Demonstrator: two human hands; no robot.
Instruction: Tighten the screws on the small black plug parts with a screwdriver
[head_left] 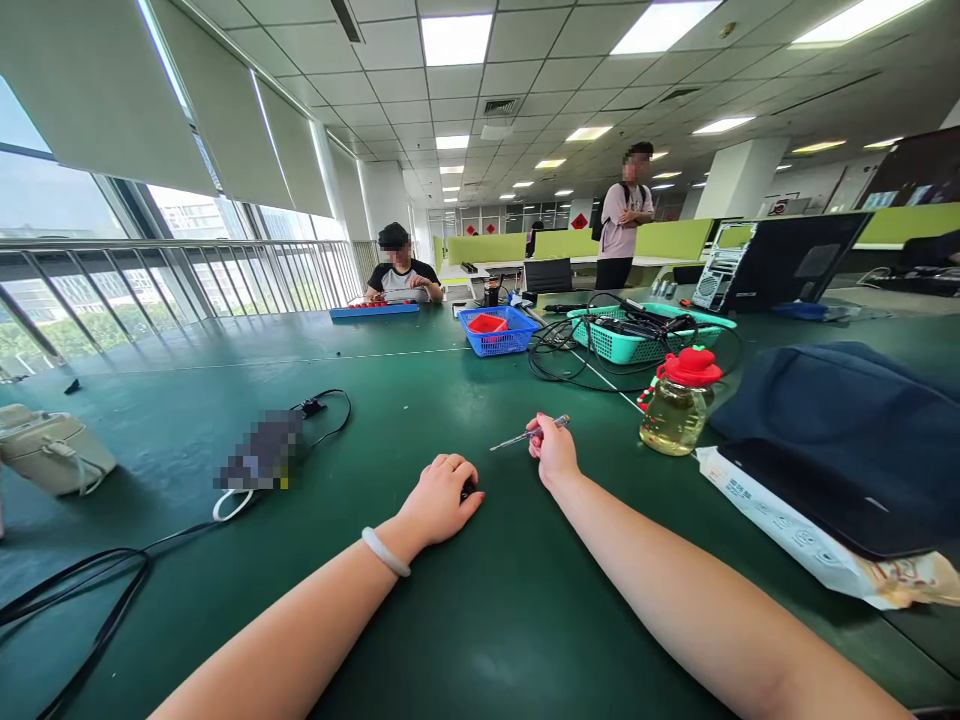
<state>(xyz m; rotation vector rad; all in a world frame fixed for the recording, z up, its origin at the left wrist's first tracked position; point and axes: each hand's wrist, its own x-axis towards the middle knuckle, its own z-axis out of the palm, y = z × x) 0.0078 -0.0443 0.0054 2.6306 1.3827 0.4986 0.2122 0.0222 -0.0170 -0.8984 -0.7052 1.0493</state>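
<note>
My left hand [440,497] rests on the green table [450,620] with its fingers curled over a small dark object [469,489] that is mostly hidden. A pale bangle sits on that wrist. My right hand [553,452] lies just to the right and pinches a thin screwdriver [517,437] whose metal shaft points left, a little above the table.
A glass bottle with a red lid [679,402] stands right of my right hand. A dark bag [840,420] and a white packet [817,545] lie at right. Blue basket [497,332], teal basket [637,340] and cables sit further back. A person sits at the far end; another stands behind.
</note>
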